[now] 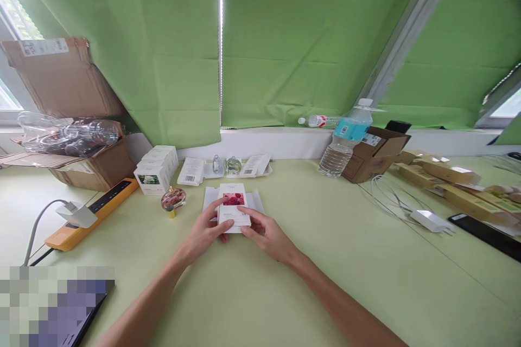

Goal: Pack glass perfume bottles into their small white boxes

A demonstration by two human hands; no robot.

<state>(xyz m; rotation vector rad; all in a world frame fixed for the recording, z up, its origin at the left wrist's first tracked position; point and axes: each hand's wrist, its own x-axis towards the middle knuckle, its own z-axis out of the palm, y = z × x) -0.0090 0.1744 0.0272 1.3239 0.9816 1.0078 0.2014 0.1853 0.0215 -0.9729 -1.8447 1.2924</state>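
Fingers of the left hand (204,229) and right hand (269,234) grip a rose-pictured white box (233,213) by its sides, partly hiding its edges, over white packaging (256,203); both wrists angle inward. Pale-green tabletop (345,244) spreads rightward to a charger (431,220). A pixelated object (61,309), lower left, is cut off.

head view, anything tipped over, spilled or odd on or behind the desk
The red-labelled bottle lies on its side at the foot of the green blind, while the large bottle nearby stands. The round glass bottle, near the left hand, seems tipped over, its gold cap toward the person. No spill is visible.
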